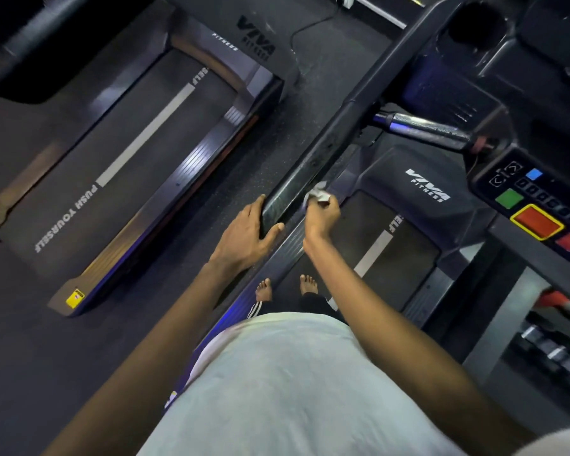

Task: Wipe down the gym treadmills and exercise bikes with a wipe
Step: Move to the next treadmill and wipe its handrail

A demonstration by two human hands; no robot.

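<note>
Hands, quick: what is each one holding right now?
Left hand: grips the end of the handrail.
Right hand: holds the crumpled wipe at the handrail.

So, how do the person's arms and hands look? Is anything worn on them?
The left forearm and right forearm are bare, with no sleeve in view. The left hand and right hand wear no gloves; no watch, ring or bracelet shows. The shirt is pale grey.

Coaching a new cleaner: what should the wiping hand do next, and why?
Probably slide the wipe along the handrail toward the console: the right hand pinches it at the rail's near end, beside the left hand, most of the rail ahead.
</note>
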